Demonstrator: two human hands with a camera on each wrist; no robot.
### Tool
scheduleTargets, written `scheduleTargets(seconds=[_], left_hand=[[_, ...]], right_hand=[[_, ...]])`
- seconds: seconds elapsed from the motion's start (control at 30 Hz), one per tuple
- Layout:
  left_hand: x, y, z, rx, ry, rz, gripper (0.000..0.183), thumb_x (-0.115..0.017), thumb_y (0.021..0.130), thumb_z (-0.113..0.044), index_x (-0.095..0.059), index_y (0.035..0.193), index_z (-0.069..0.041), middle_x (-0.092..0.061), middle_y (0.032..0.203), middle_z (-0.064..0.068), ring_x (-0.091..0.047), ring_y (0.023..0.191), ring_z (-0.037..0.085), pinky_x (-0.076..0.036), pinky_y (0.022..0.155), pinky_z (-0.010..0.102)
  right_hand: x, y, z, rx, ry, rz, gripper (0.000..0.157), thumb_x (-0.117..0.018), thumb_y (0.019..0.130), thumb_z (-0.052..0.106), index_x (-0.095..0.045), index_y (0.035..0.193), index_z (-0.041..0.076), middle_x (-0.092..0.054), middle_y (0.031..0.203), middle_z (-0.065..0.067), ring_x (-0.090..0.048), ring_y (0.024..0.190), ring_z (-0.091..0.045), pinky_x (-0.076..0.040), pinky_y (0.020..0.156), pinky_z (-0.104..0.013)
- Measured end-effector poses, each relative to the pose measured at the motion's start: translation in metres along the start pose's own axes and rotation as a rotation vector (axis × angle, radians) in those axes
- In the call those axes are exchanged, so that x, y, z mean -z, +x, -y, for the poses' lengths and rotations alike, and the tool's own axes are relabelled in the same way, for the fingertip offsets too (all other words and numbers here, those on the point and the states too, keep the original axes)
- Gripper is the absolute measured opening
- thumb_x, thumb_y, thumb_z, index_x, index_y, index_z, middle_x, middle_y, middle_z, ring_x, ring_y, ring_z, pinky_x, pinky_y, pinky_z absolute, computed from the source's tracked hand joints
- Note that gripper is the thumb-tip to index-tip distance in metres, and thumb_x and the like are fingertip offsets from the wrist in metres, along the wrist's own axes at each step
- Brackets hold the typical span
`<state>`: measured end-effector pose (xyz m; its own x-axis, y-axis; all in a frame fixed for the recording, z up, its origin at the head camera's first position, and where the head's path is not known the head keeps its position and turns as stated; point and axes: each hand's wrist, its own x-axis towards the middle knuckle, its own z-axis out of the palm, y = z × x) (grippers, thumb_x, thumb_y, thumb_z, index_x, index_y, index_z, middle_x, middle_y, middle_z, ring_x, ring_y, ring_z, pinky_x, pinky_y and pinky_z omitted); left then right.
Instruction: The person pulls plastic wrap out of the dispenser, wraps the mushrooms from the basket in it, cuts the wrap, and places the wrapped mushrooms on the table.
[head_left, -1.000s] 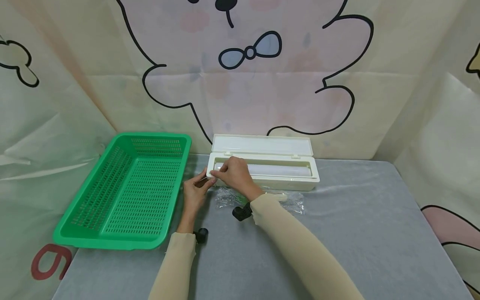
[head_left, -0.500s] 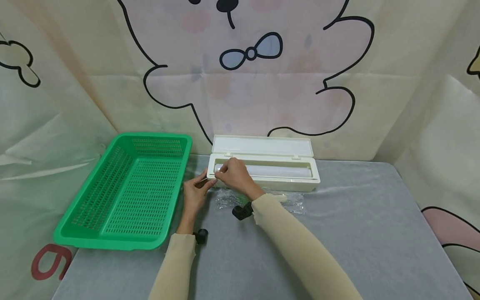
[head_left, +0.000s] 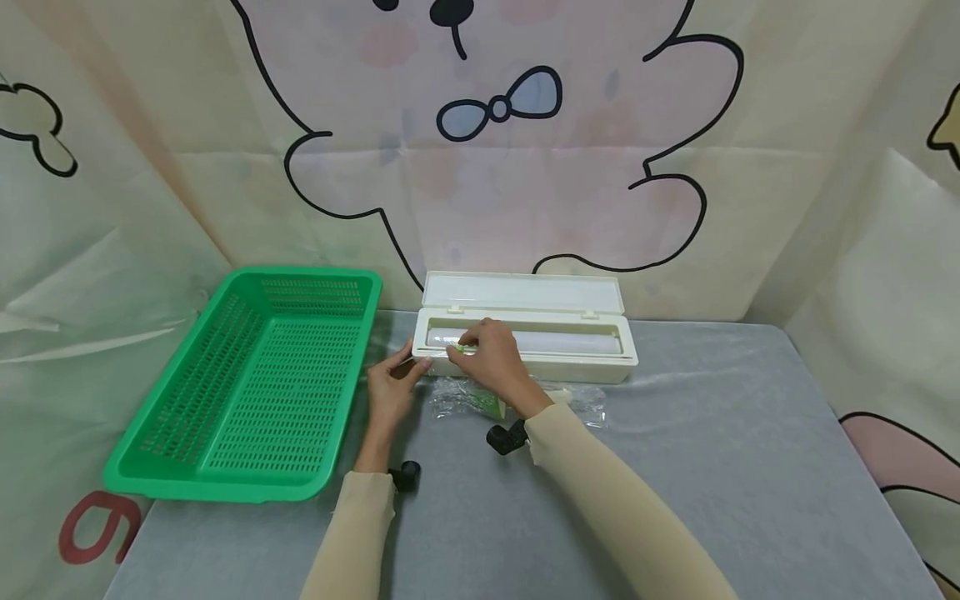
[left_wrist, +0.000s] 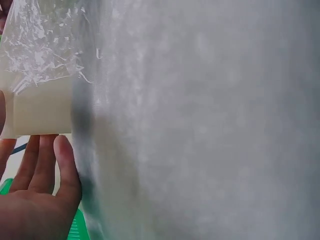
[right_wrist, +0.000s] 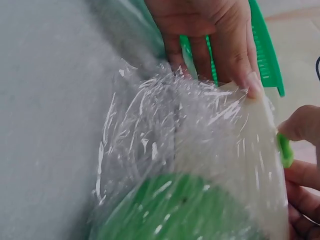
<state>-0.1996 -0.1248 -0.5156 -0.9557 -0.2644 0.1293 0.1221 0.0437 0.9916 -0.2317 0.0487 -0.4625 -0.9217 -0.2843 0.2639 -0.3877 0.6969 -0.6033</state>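
A white cling film dispenser [head_left: 577,368] stands at the back of the table, its lid [head_left: 525,292] raised. A pale roll of film [head_left: 573,342] lies inside. My left hand [head_left: 392,392] grips the dispenser's left end, the thumb at the front edge. My right hand [head_left: 497,360] pinches a small green slide cutter [right_wrist: 285,150] on the dispenser's rim, left of its middle. From the front, clear cling film [head_left: 450,398] falls onto the table. Beneath or behind that film shows a rounded green thing [right_wrist: 175,215], partly hidden; its kind is unclear.
A green plastic basket [head_left: 217,487] stands to the left, near my left hand. A patterned curtain [head_left: 510,208] rises right behind the dispenser. Grey cloth [head_left: 712,467] covers the table. A pale piece [head_left: 561,396] shows by the film.
My right hand has moved to the right along the dispenser's rim with the slide cutter, away from the left end. More of the green thing shows. The left hand stays at the left end.
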Motion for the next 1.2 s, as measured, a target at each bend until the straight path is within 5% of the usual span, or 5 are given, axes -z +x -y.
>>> scheduleTargets(seconds=[0.2,0.33,0.6,0.87,1.2], left_hand=[[-0.001,-0.001,-0.001,0.021,-0.002,-0.011,0.047,-0.077,0.086,0.007,-0.062,0.131,0.006,-0.064,0.125,0.028,-0.066,0.109,0.045,-0.052,0.072,0.013],[-0.002,-0.001,-0.001,0.024,0.009,-0.020,0.047,-0.077,0.087,0.005,-0.063,0.131,0.005,-0.064,0.125,0.028,-0.065,0.110,0.046,-0.051,0.071,0.012],[-0.004,-0.014,-0.038,0.016,0.043,-0.004,0.045,-0.073,0.088,0.010,-0.059,0.131,0.013,-0.061,0.124,0.034,-0.063,0.111,0.051,-0.050,0.072,0.012],[-0.004,-0.002,-0.003,0.005,0.033,-0.024,0.047,-0.076,0.088,0.006,-0.061,0.132,0.007,-0.063,0.125,0.030,-0.064,0.111,0.047,-0.048,0.071,0.009],[-0.002,-0.002,0.000,0.022,0.063,-0.013,0.047,-0.078,0.088,-0.001,-0.063,0.133,0.002,-0.066,0.126,0.024,-0.066,0.112,0.041,-0.051,0.075,0.014]], right_hand=[[0.001,0.002,0.000,0.046,0.022,0.029,0.014,-0.069,0.089,0.009,-0.079,0.084,0.001,-0.072,0.088,-0.010,-0.063,0.087,-0.026,-0.052,0.078,-0.042],[0.008,0.000,-0.004,0.036,0.065,0.068,0.024,-0.056,0.087,-0.004,-0.080,0.088,0.000,-0.073,0.094,-0.011,-0.065,0.090,-0.026,-0.052,0.080,-0.040],[0.021,-0.014,-0.020,0.001,0.022,0.002,0.017,-0.064,0.089,0.006,-0.078,0.097,0.001,-0.068,0.094,-0.011,-0.062,0.089,-0.029,-0.050,0.080,-0.043],[0.034,-0.026,-0.032,0.007,0.012,-0.047,0.013,-0.068,0.090,0.010,-0.079,0.092,0.002,-0.067,0.091,-0.009,-0.060,0.085,-0.026,-0.049,0.078,-0.043],[0.057,-0.039,-0.053,0.131,-0.097,-0.029,0.012,-0.074,0.094,0.012,-0.079,0.095,0.001,-0.064,0.094,-0.011,-0.059,0.089,-0.030,-0.049,0.079,-0.045]])
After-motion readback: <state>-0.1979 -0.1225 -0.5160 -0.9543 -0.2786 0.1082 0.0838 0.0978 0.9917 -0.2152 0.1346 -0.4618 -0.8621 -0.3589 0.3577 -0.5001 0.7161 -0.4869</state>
